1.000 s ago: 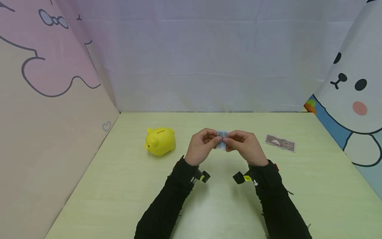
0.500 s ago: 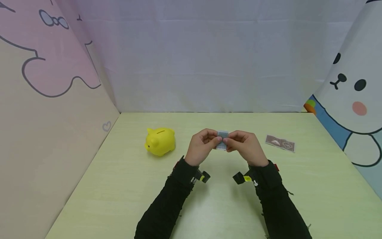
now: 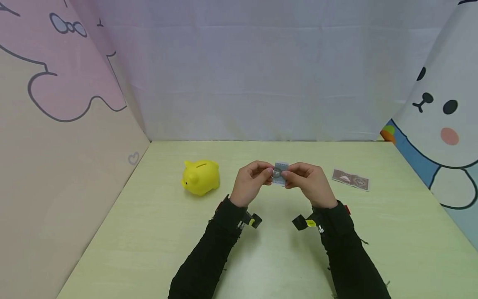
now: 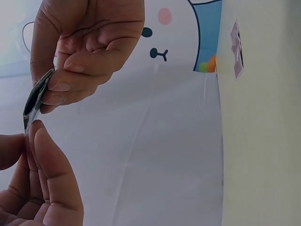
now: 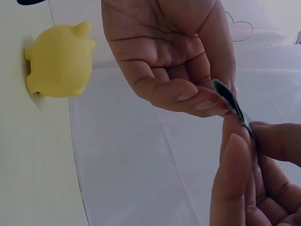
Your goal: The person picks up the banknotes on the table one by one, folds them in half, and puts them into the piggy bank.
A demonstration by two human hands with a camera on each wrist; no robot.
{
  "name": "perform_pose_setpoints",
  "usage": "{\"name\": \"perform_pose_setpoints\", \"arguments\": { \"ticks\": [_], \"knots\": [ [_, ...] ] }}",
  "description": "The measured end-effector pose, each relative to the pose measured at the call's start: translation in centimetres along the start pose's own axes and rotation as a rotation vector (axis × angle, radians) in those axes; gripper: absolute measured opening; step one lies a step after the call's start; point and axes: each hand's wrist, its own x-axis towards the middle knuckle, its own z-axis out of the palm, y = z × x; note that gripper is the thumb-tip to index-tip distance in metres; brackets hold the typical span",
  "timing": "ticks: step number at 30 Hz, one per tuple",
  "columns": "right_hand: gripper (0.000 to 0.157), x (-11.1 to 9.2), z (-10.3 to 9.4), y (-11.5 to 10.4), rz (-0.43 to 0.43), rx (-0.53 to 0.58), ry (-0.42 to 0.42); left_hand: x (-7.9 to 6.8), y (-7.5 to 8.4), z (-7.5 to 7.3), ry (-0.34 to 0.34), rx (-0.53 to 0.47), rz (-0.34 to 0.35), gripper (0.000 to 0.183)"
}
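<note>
Between my two hands, raised above the table, is a small folded blue-grey banknote [image 3: 279, 170]. My left hand [image 3: 249, 183] pinches its left edge with thumb and fingers. From the other side my right hand [image 3: 313, 185] pinches the right edge the same way. In the left wrist view the folded banknote [image 4: 36, 99] appears nearly edge-on, its layers bulging apart with a dark gap; the right wrist view shows the banknote [image 5: 229, 100] with a similar gap.
A yellow piggy bank [image 3: 201, 177] with a slot on top stands left of my hands. A brownish creased banknote [image 3: 350, 180] lies to the right. Behind the table hangs a white cloth [image 3: 239, 83], with cartoon-printed panels at both sides.
My left thumb has slid slightly left, uncovering more of the folded banknote's face with a round print. The banknote has shifted a little to the right. Piggy bank and brownish banknote stay put.
</note>
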Motion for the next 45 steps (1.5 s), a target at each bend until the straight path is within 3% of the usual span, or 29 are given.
{"name": "perform_pose_setpoints", "arguments": {
  "ticks": [9,16,36,45],
  "knots": [
    [0.028,0.0,0.0,0.0,0.007,-0.007,0.024,0.2,-0.2,-0.4,-0.004,-0.002,0.013,0.02],
    [0.029,0.0,0.1,-0.1,0.008,-0.005,0.025,0.2,-0.2,-0.4,-0.044,-0.038,0.01,0.022],
    [0.028,-0.1,0.0,-0.2,-0.013,-0.016,0.03,-0.1,0.2,-0.4,-0.098,-0.004,0.029,0.022],
    [0.028,-0.2,0.1,-0.4,-0.026,-0.039,0.054,0.7,-2.2,-0.6,-0.111,-0.026,0.053,0.024]
  ]
}}
